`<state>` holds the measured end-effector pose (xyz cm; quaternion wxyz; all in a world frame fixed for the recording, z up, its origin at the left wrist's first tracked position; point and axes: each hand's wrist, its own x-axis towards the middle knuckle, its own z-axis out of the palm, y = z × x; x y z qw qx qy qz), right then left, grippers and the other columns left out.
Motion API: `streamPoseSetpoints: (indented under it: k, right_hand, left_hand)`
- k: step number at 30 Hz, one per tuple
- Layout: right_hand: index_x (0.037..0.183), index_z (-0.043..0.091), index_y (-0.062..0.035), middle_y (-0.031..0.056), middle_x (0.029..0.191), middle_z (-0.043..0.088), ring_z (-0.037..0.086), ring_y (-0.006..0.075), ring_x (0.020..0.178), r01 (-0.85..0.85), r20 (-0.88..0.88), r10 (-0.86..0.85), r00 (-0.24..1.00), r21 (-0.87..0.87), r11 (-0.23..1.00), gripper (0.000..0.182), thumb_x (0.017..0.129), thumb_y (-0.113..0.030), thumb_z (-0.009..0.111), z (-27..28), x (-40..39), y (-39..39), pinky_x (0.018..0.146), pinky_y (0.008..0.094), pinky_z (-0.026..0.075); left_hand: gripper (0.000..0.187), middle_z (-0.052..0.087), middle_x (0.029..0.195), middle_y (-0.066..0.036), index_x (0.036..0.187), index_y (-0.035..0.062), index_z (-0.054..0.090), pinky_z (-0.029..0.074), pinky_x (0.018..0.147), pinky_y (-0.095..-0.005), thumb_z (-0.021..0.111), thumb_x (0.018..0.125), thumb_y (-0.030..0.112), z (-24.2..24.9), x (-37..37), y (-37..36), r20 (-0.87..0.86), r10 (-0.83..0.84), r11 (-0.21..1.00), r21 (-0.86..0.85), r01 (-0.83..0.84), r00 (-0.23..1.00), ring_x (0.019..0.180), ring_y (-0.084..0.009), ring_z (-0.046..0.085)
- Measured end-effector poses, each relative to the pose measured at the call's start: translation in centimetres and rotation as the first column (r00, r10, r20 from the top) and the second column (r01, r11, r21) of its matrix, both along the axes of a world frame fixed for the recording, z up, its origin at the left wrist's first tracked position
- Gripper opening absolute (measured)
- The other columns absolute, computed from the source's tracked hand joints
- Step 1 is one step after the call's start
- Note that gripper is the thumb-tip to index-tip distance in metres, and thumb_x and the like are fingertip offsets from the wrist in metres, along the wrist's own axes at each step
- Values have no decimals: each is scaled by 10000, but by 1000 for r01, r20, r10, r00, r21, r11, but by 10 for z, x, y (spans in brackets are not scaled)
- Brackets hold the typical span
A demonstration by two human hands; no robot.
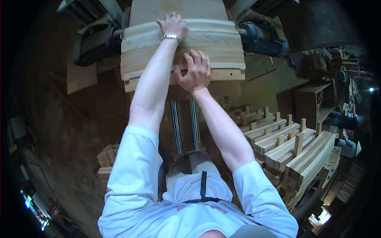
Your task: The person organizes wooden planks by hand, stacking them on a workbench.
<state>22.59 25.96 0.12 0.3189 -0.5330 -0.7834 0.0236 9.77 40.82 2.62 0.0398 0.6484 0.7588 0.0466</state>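
Several pale wooden boards [147,43] lie side by side across a machine bed between two dark motors. My left hand [174,27], with a metal watch on the wrist, rests on the boards near their far edge, its fingers spread. Nearer to me, my right hand [194,71] lies on the near boards with its fingers apart and its palm by the front edge. A wooden strip with a small dark hole [226,74] runs along that front edge. Neither hand is wrapped round anything.
A dark motor [264,39] stands right of the boards, and another black unit [97,44] on the left. Metal rails [176,127] run below toward my body. Stacked timber [293,146] fills the right side; more blocks [106,160] are at left. A person [345,146] is far right.
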Motion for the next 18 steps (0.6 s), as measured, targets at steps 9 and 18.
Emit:
streamPoseSetpoints:
  k: [9,18]
  right_hand:
    - [1240,611,-118,109,1382,493,375,380,1346,14,65,-15,998,19,1000,597,772,-488,644,-3,-19,66,1128,618,228]
    - [1254,612,-123,107,1385,502,387,367,1344,6,91,-10,996,41,999,609,783,-509,634,-7,-32,113,1139,598,224]
  left_hand:
    - [446,491,1392,-81,1290,95,564,310,1046,-637,509,884,271,-14,-16,73,-73,36,995,91,-29,997,1301,-284,435]
    - [426,505,1374,-113,1262,80,585,339,1054,-613,552,869,242,-12,-28,119,-44,42,991,128,-36,998,1316,-301,432]
